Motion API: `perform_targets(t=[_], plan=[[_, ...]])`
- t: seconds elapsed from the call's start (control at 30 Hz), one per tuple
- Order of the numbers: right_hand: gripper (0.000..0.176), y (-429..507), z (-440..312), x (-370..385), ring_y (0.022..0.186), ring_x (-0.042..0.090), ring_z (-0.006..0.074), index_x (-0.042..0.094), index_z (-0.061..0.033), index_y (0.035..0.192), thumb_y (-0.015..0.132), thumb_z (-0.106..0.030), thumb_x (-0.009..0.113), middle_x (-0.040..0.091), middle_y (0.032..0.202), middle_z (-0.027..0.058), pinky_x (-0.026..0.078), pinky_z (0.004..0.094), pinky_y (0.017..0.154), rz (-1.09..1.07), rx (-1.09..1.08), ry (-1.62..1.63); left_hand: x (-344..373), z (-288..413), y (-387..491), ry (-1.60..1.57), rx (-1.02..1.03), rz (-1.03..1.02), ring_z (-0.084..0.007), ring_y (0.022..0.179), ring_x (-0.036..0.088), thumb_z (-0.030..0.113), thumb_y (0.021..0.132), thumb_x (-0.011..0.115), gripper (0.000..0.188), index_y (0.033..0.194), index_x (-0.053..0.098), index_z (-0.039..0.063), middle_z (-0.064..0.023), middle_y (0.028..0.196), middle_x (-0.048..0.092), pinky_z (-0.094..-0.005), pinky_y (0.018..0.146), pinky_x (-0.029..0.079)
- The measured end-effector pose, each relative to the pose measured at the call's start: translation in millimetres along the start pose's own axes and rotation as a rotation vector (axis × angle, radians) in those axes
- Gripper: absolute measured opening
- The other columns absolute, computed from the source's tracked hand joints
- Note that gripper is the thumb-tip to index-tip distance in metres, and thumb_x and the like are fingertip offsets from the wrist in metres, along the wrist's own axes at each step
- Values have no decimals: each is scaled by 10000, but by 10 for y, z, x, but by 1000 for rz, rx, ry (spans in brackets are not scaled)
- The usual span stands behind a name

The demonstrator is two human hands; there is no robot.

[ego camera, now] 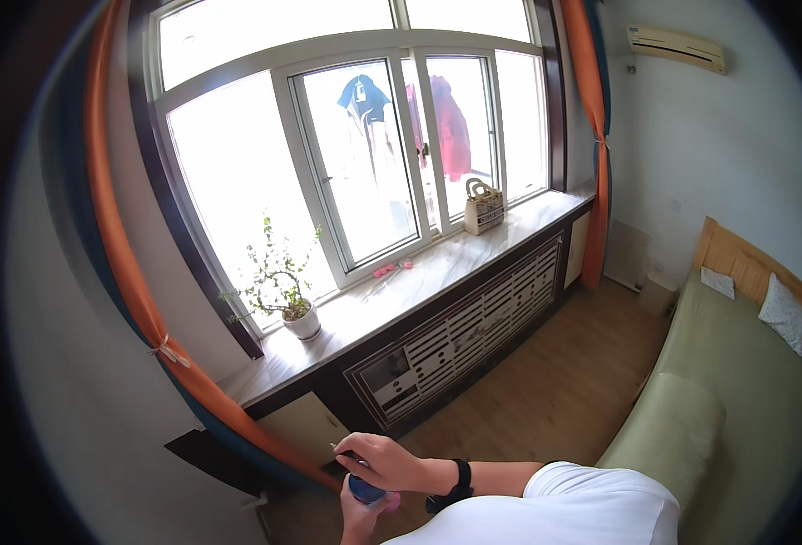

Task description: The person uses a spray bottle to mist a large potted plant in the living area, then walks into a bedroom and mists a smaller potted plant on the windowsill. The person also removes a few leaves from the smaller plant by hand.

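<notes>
Close to my chest, at the bottom of the head view, my left hand (359, 512) is wrapped around a small blue container (365, 489). Something pink shows beside its fingers. Just above the container is my right hand (379, 462), its fingers closed on a thin dark object (352, 455) whose light tip sticks out past the thumb. The fingers cover much of this object, so its kind is unclear. A black band circles my right wrist.
A marble windowsill (346, 306) holds a potted plant (302, 320), small pink items (389, 270) and a handbag (484, 210). An orange curtain (128, 279) hangs at left. On the right stands a bed (748, 354) with a green cover.
</notes>
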State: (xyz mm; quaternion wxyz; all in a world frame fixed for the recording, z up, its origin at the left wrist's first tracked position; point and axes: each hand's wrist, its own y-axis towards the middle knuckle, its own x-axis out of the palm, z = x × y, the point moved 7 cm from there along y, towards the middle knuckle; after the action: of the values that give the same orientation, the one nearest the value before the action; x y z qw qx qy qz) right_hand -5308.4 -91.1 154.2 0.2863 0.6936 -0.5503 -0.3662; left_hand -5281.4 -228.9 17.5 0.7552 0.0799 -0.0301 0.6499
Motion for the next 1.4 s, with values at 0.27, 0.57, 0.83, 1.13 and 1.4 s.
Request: perform_targets(t=[0.27, 0.57, 0.83, 1.13, 1.4], plan=[[253, 1307, 1391, 331, 804, 689, 332, 637, -14, 1205, 991, -43, 769, 673, 1007, 165, 581, 400, 718, -14, 103, 8, -848, 155, 1609, 5, 31, 41, -178, 1134, 695, 210, 727, 1020, 832, 1425, 603, 34, -61, 1264, 701, -348, 1020, 567], [231, 2137, 2283, 750, 780, 688, 281, 628, 10, 1144, 967, 45, 771, 672, 936, 131, 596, 349, 684, 77, -6, -167, -1489, 206, 3023, 34, 91, -146, -155, 1089, 675, 164, 742, 980, 711, 1346, 623, 50, -46, 1189, 705, -331, 991, 562], [312, 2817, 2906, 1287, 922, 669, 352, 646, -11, 1173, 929, -84, 826, 646, 1033, 159, 563, 422, 818, 124, 8, -332, -2193, 261, 3863, -48, -1, -137, -149, 1039, 707, 107, 755, 940, 633, 1299, 624, 35, -40, 1128, 724, -335, 925, 607], [174, 2915, 3618, 1593, 813, 571, 375, 631, -12, 1007, 952, -73, 785, 562, 885, 155, 490, 452, 740, 66, 144, -238, -2566, -53, 4274, -71, 56, -62, -146, 1069, 685, 205, 759, 974, 694, 1332, 630, 18, -47, 1190, 720, -334, 970, 569], [163, 3003, 3986, 1500, 761, 577, 342, 608, -14, 914, 1002, -78, 729, 570, 803, 131, 486, 444, 697, -20, 261, -209, -2460, -414, 4449, -296, -71, -109, -141, 1092, 664, 229, 769, 973, 692, 1341, 637, 34, -25, 1221, 697, -333, 1002, 550]])
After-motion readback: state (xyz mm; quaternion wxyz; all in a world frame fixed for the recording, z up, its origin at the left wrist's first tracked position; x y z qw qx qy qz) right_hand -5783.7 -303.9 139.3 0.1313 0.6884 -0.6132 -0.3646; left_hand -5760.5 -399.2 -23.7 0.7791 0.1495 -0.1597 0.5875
